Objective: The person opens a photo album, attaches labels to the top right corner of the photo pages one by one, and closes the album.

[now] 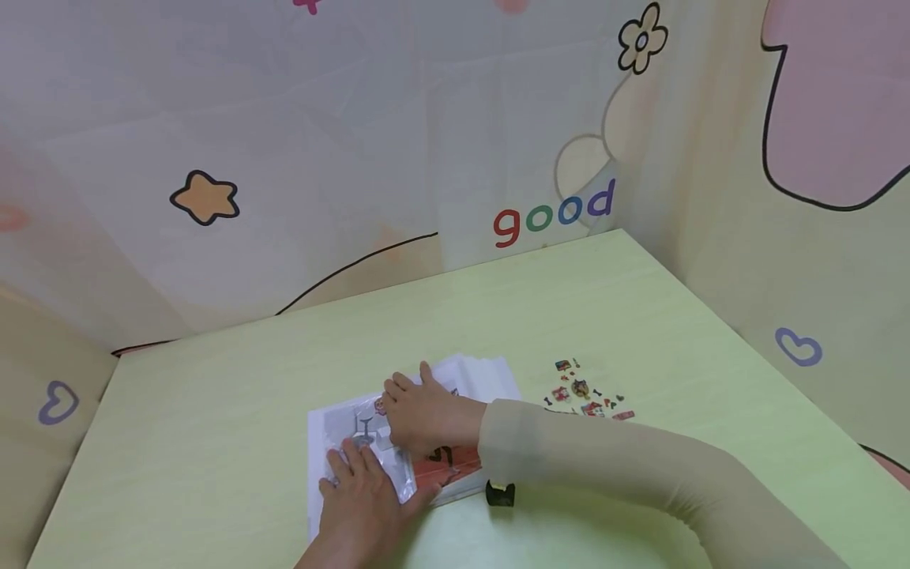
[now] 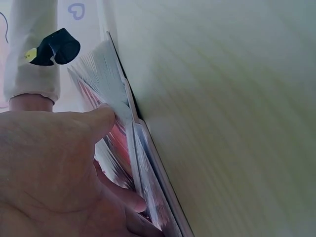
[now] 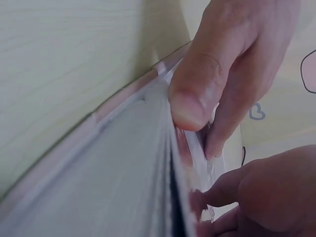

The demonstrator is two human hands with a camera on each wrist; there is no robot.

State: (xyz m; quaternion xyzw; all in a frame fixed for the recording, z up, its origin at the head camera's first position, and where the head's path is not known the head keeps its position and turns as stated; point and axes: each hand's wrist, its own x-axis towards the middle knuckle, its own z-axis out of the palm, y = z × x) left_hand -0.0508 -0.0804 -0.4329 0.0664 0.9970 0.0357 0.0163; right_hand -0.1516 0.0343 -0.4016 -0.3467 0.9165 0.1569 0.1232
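Note:
An open book (image 1: 498, 375) with thick white pages lies on the table. Its left page (image 1: 334, 423) carries a grey picture under shiny clear film, and red print shows to the right. Spread over the left page is my left hand (image 1: 362, 494), fingers apart, thumb (image 2: 101, 121) at the book's near edge. My right hand (image 1: 423, 415) reaches in from the right and rests by the middle of the spread, partly covering the pictures. In the right wrist view, fingertips of the right hand (image 3: 276, 190) touch the page beside the left hand (image 3: 237, 54).
Small colourful cut-out pieces (image 1: 579, 389) lie scattered right of the book, partly behind the right sleeve (image 1: 604, 450). A black wrist camera (image 1: 500, 494) sits under that sleeve. Printed cloth walls (image 1: 320, 158) stand around the pale table (image 1: 213, 419).

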